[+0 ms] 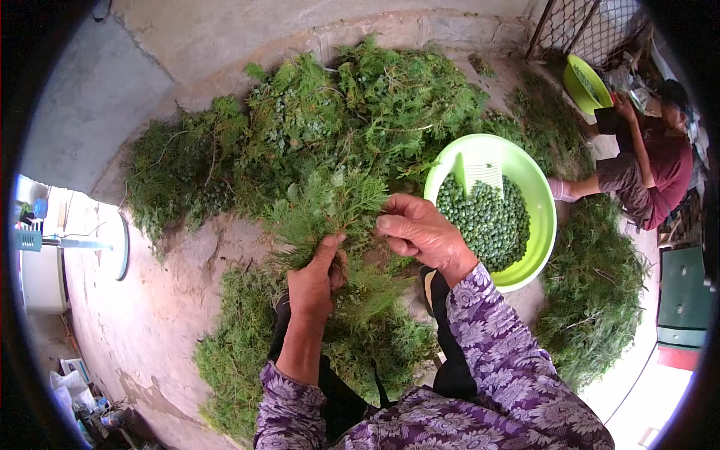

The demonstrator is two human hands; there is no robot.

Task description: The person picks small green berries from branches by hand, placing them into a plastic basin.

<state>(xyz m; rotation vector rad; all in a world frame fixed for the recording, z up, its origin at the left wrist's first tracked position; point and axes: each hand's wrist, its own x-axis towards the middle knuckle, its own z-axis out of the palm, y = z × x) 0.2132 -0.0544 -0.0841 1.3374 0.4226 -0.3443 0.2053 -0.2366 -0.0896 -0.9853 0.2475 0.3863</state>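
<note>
My left hand [313, 281] is closed around the stem of a leafy evergreen sprig [330, 202], which fans out above my thumb. Just to its right, my right hand [420, 234] pinches thumb against fingers at the sprig's side; whatever is between the fingertips is too small to make out. Beside my right wrist stands a light green basin [546, 217] holding many small round green cones [487, 225]. The basin's ridged washboard part [482, 171] shows above the cones.
A large heap of cut evergreen branches [300, 112] lies ahead, with more branches [240, 352] around my feet and others [592, 300] at right. Another person [660, 165] sits at far right by a second green basin [581, 90]. A white pedestal fan [112, 244] stands left.
</note>
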